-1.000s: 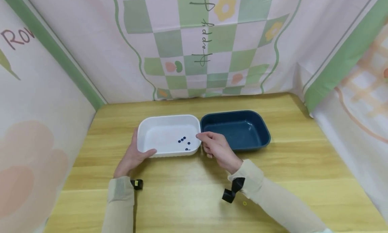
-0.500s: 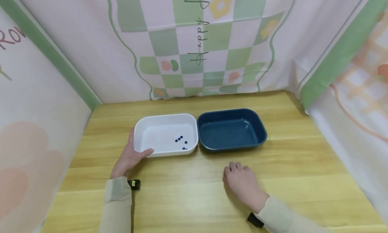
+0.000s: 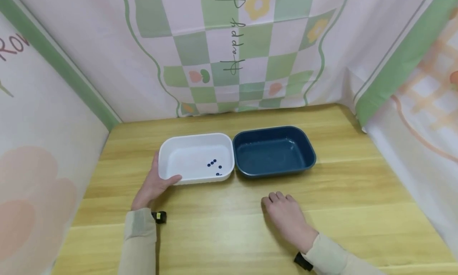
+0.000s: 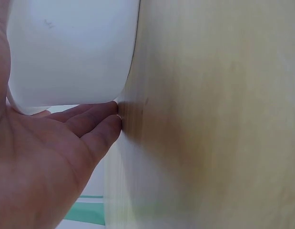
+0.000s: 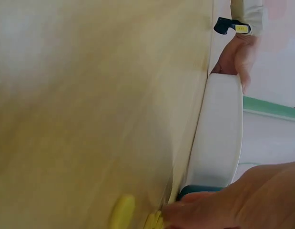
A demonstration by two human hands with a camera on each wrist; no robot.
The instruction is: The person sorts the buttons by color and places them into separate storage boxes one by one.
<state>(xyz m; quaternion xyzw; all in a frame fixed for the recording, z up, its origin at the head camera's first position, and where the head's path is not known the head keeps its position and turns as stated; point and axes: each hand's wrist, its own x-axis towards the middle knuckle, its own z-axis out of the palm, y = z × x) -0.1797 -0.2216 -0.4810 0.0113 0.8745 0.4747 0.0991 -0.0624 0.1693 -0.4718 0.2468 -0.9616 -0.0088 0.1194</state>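
Note:
My left hand (image 3: 154, 187) grips the left end of a white plastic tub (image 3: 202, 180), its thumb over the near rim. In the left wrist view, the fingers (image 4: 99, 136) lie against the tub's outer end, close to the tabletop. Several small dark blue round pieces (image 3: 212, 163) lie inside, towards the right. My right hand (image 3: 290, 221) is low over the table, in front of a dark blue tub, with fingers bent. The right wrist view has a small yellow ridged thing (image 5: 154, 220) at its fingertips, with another yellow piece (image 5: 123, 212) beside it. Whether the fingers pinch it is hidden.
The dark blue tub (image 3: 277, 173) stands right against the white one, with nothing visible inside. Both rest on a wood-grain table (image 3: 214, 227). A patterned curtain (image 3: 243, 84) hangs along the table's back edge, and more cloth closes both sides.
My right hand has gone from the white tub's right rim down and right to the table in front of the blue tub. The left hand keeps its hold; the head view shifted slightly.

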